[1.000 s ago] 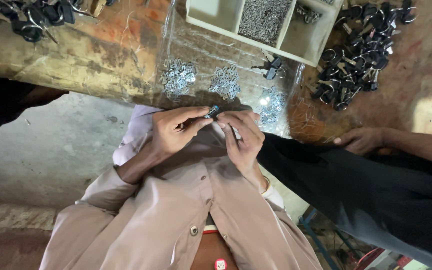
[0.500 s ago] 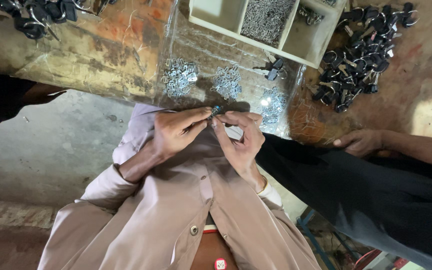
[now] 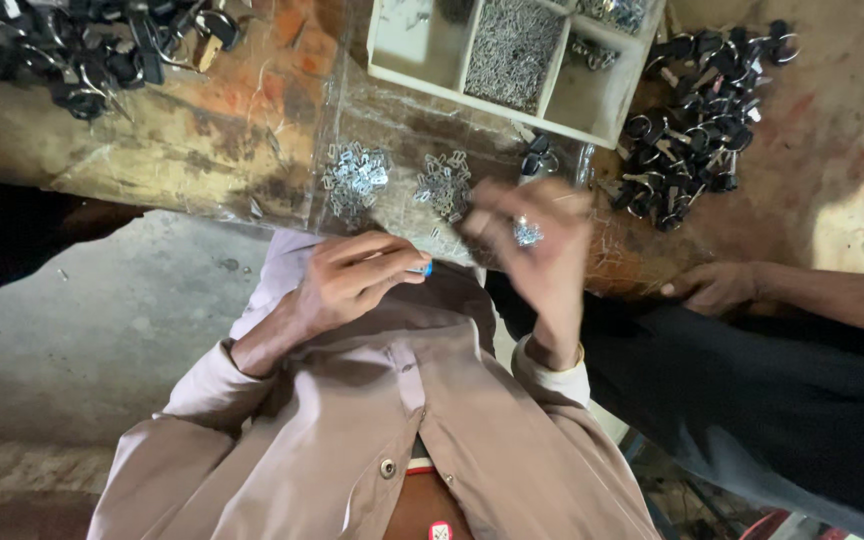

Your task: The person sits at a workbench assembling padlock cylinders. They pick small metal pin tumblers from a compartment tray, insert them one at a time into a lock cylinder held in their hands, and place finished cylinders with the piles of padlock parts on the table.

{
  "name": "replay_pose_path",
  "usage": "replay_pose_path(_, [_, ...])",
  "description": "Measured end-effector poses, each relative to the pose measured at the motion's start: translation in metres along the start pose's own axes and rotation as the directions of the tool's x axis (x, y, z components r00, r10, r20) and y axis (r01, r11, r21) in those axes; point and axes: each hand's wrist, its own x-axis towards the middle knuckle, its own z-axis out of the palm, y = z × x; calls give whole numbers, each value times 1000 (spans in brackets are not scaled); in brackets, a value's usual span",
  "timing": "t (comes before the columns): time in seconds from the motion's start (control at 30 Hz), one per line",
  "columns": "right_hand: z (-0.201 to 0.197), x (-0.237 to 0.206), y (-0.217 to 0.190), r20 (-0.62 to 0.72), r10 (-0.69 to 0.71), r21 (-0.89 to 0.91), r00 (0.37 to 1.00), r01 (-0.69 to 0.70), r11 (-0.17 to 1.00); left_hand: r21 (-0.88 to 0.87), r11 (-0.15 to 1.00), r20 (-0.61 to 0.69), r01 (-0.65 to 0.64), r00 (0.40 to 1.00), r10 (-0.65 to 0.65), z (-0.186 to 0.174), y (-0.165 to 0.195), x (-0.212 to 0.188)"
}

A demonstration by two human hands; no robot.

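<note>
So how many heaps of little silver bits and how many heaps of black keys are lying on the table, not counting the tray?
Silver heaps: 2
Black key heaps: 2
Total: 4

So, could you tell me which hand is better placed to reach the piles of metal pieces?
Probably the right: the right hand is up by the piles of metal pieces, while the left hand sits back, pinching a small blue-tipped part.
</note>
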Motion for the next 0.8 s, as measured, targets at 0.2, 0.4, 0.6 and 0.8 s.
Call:
replay_pose_path(0.2, [-14,16,25,-181,32,-262,983,-79,962,16,995,-157,97,983,-93,1,6,5])
replay_pose_path(0.4, [1,-10,29,-145,168,931,975,77,357,-191,963,-205,190,952,-229,9,5,10])
replay_pose_path(0.6, [14,-24,6,153,279,689,948,-305,657,-196,957,-203,215,946,-254,9,3,8])
replay_pose_path(0.8, [10,-20,-11,151,266,626,952,-300,719,-140,967,-209,214,948,-241,9,2,3])
